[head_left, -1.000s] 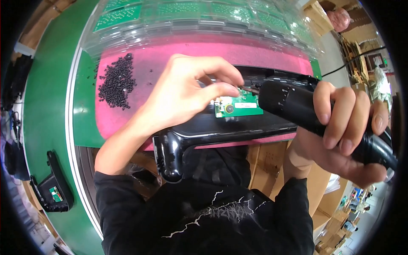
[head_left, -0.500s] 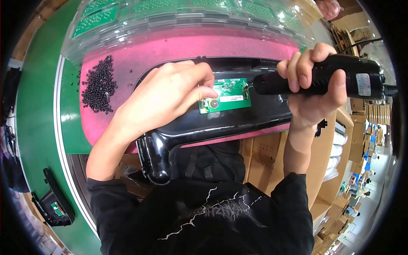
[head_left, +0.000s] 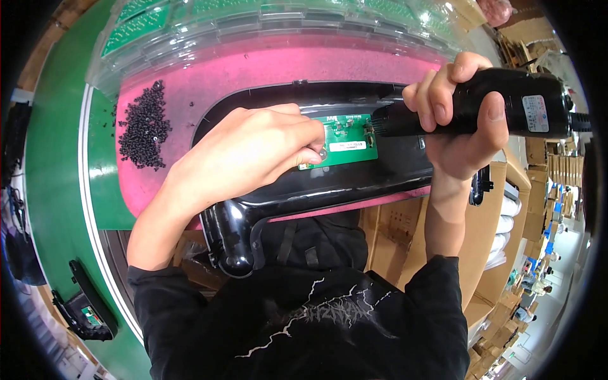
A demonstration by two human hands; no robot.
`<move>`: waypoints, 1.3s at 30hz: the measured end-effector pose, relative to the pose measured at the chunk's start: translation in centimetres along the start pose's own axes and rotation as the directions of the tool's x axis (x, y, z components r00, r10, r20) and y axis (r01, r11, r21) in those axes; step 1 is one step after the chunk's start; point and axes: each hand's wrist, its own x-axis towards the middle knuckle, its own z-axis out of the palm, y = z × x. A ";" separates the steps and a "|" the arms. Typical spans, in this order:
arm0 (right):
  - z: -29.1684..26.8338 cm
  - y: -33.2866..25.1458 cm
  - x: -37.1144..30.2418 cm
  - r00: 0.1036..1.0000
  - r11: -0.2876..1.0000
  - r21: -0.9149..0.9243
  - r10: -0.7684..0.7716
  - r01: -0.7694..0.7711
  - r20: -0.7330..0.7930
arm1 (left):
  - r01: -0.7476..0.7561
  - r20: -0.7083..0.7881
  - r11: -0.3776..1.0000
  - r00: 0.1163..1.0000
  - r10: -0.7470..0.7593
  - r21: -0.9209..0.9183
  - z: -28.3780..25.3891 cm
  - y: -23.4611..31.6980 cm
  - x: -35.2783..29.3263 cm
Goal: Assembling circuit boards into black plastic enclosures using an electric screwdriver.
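A glossy black plastic housing (head_left: pixel 354 183) lies on a pink mat (head_left: pixel 253 69) in front of me. A small green circuit board (head_left: pixel 347 140) sits inside the housing. My left hand (head_left: pixel 247 152) rests on the housing, its fingertips pinching the board's left edge. My right hand (head_left: pixel 459 120) grips a black electric screwdriver (head_left: pixel 500 104) held sideways, its tip at the board's upper right corner.
A pile of small black screws (head_left: pixel 142 130) lies on the mat's left part. A clear plastic tray with green boards (head_left: pixel 190 19) stands behind the mat. Cardboard boxes (head_left: pixel 500 253) are at my right; another black part (head_left: pixel 85 310) lies on the green surface at lower left.
The screwdriver has swung up from a downward tilt to lie level, its tip now at the board. My left hand stays on the board's left edge.
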 end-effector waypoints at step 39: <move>7.7 -2.0 1.6 0.999 0.934 0.355 -0.028 0.036 -0.029 | -0.185 -0.397 0.982 0.899 0.184 0.035 -1.4 -1.7 -1.9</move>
